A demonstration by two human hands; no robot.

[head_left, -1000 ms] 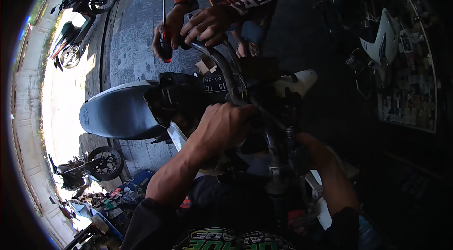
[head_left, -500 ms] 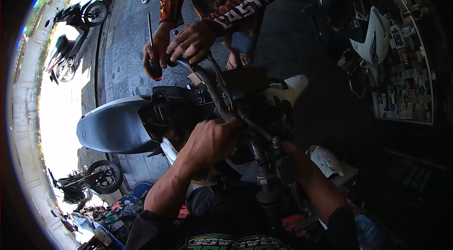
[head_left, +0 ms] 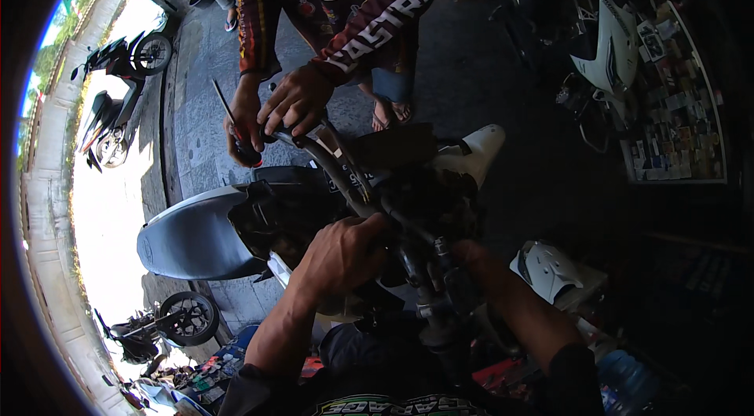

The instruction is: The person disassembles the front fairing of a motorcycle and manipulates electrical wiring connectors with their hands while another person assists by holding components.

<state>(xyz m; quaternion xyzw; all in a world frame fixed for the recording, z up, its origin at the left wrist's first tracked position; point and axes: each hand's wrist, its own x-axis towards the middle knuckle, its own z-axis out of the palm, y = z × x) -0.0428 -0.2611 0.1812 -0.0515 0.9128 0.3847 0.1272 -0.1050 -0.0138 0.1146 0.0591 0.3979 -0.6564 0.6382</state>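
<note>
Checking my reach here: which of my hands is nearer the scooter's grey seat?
Left. The left hand grips dark parts just right of the grey seat; the right hand sits farther right.

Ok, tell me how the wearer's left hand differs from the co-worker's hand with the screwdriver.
The wearer's left hand comes in from the lower edge and clamps over dark tubing at the stripped scooter's front, with no tool showing in it. The co-worker's hand reaches down from the top edge, out of a long patterned sleeve, and grips a red-handled screwdriver with its shaft pointing up. Both are bare and closed around something.
</note>
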